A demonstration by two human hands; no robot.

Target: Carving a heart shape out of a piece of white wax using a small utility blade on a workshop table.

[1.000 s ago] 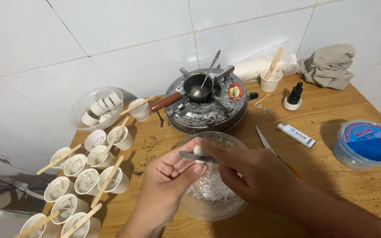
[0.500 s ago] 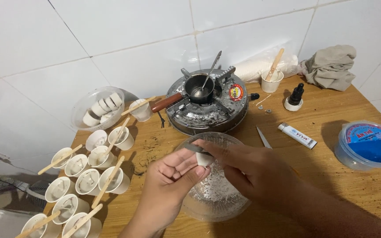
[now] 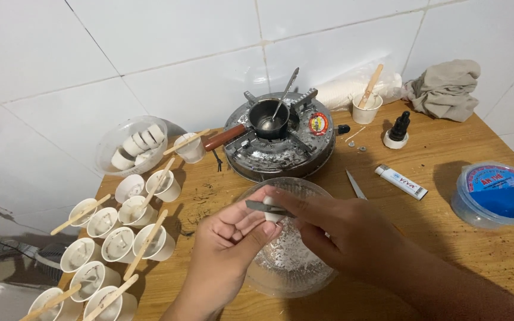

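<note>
My left hand [image 3: 224, 246] pinches a small white wax piece [image 3: 272, 215] between its fingertips, while my right hand [image 3: 343, 235] grips a thin dark metal blade [image 3: 263, 207] laid against it. Both are above the clear plastic bowl [image 3: 287, 270] speckled with shavings. To the left stand small white cups [image 3: 120, 238] with wooden sticks. Beyond the bowl sits a round grey metal burner [image 3: 281, 151] carrying a small dark pan [image 3: 267, 117] with a spoon.

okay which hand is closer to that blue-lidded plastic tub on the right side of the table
Right. The right hand reaches in from the side where the blue-lidded tub stands, though not touching it; the left hand lies farther off, beyond the right hand.
</note>
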